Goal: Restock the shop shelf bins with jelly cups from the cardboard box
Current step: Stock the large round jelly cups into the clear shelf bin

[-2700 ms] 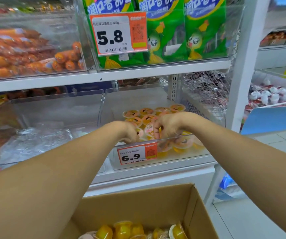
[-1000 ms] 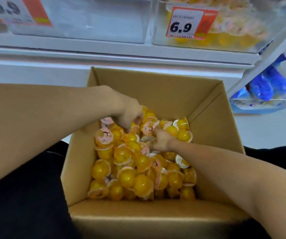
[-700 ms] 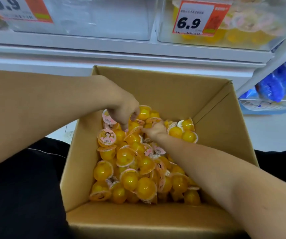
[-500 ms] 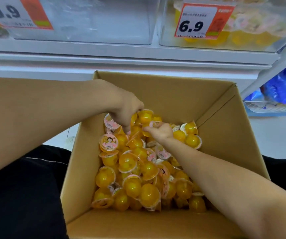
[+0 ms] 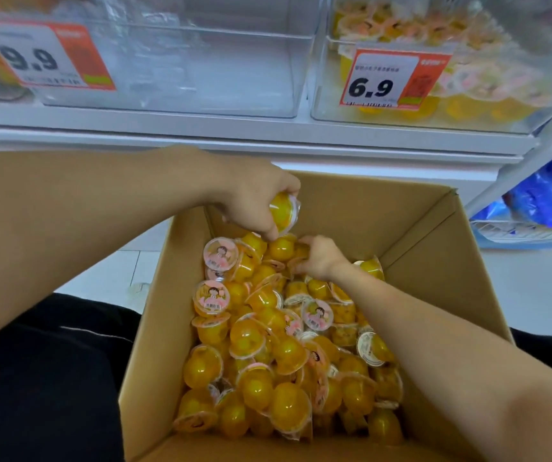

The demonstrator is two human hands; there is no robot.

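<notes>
An open cardboard box point(image 5: 434, 228) in front of me holds a heap of yellow jelly cups point(image 5: 268, 361) with pink cartoon lids. My left hand point(image 5: 254, 201) grips one jelly cup point(image 5: 284, 213) just above the heap at the box's far end. My right hand point(image 5: 317, 256) is down among the cups right beside it, fingers curled around cups on the pile. Above, the clear shelf bin point(image 5: 334, 105) with the 6.9 price tag point(image 5: 391, 78) contains several jelly cups.
A second clear bin point(image 5: 201, 61) with a 9.9 tag point(image 5: 44, 58) stands left of the jelly bin on the white shelf point(image 5: 234, 128). A blue bag point(image 5: 547, 198) lies in a wire basket at the right. White floor tiles show beside the box.
Both hands left the shelf bin and went down into the box. My left hand has since lifted a jelly cup off the heap; my right hand stays among the cups.
</notes>
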